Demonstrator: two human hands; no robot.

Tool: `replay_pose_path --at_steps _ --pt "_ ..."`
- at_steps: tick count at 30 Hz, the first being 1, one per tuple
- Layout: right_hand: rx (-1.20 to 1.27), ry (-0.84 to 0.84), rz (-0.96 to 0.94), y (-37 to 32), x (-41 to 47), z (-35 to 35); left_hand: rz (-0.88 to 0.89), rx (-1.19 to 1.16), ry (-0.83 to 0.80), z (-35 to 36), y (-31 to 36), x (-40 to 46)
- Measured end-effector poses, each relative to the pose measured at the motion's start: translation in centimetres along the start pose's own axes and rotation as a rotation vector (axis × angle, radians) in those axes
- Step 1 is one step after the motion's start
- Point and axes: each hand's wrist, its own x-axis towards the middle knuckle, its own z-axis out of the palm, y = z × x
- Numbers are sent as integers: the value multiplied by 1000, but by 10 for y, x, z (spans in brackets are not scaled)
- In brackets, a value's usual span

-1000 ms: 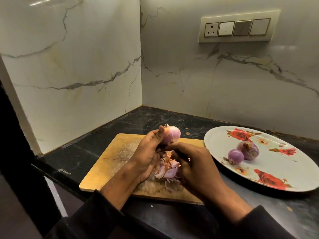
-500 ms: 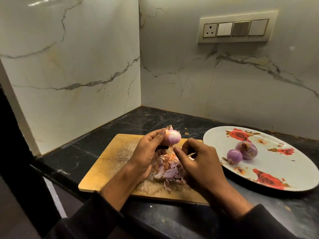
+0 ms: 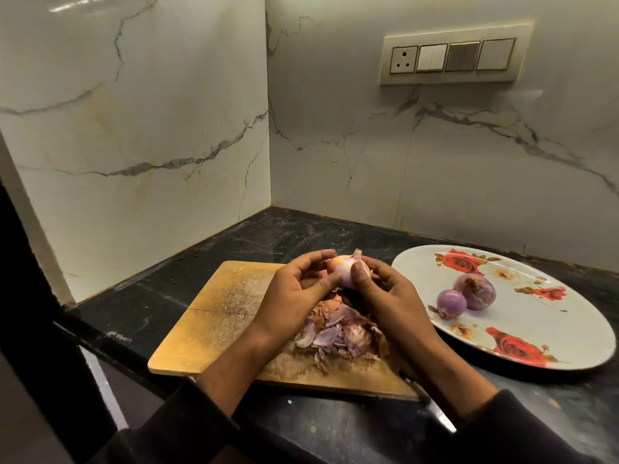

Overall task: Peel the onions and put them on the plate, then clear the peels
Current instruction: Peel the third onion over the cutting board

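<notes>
A pale pink onion (image 3: pixel 342 270) is held above the wooden cutting board (image 3: pixel 221 316) by both hands. My left hand (image 3: pixel 294 296) curls round its left side, and my right hand (image 3: pixel 385 296) grips its right side with the thumb on the skin. Under the hands lies a heap of purple and brown peels (image 3: pixel 338 336) on the board. Two peeled purple onions, a small one (image 3: pixel 451 303) and a larger one (image 3: pixel 474 291), sit on the white rose-patterned plate (image 3: pixel 536 333) at the right.
The board and plate rest on a black stone counter (image 3: pixel 140 316) in a corner of marble walls. A switch panel (image 3: pixel 452 58) is on the back wall. The counter's front edge drops off at the left. A knife blade tip (image 3: pixel 442 420) shows under my right forearm.
My right hand has risen from the peel heap and taken hold of the onion's right side. The onion has turned a little in my left hand.
</notes>
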Motion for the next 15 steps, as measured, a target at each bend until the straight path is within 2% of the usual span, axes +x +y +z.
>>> replay_pose_path --at_steps 6,15 --pt "-94 30 14 3 1 -1 44 133 -5 1 -2 -1" --pt "-96 75 -59 3 -3 4 117 271 62 3 -6 -2"
